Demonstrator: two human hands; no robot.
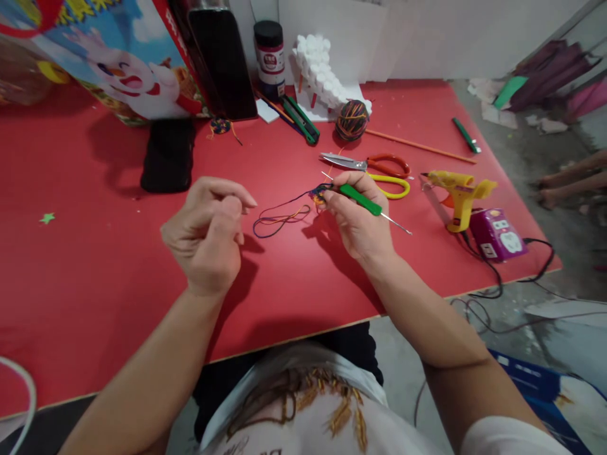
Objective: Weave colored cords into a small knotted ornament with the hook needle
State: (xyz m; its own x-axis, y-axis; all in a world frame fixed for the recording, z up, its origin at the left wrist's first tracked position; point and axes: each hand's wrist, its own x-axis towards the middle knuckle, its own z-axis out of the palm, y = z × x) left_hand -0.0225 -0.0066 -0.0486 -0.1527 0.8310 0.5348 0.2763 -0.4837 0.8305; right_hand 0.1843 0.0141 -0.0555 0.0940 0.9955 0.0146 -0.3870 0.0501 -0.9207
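My right hand (363,212) is closed around a green-handled crochet hook (361,199), its metal ends sticking out to both sides. At those fingertips a small multicoloured piece of crochet (318,193) is pinched. From it a dark and orange strand of yarn (272,220) loops over the table toward my left hand (208,230). That hand is raised with its fingers curled in and thumb against them; whether anything is inside is hidden. Behind my right hand lie scissors (348,162) with red and yellow handles. A ball of multicoloured yarn (351,120) sits farther back.
On the red table (284,284), a yellow glue gun (458,196) and a purple power socket (497,235) stand at right, with cables over the edge. A green cutter (301,120), jar (270,60), white model (315,69), phone (222,63) and black case (168,155) are behind.
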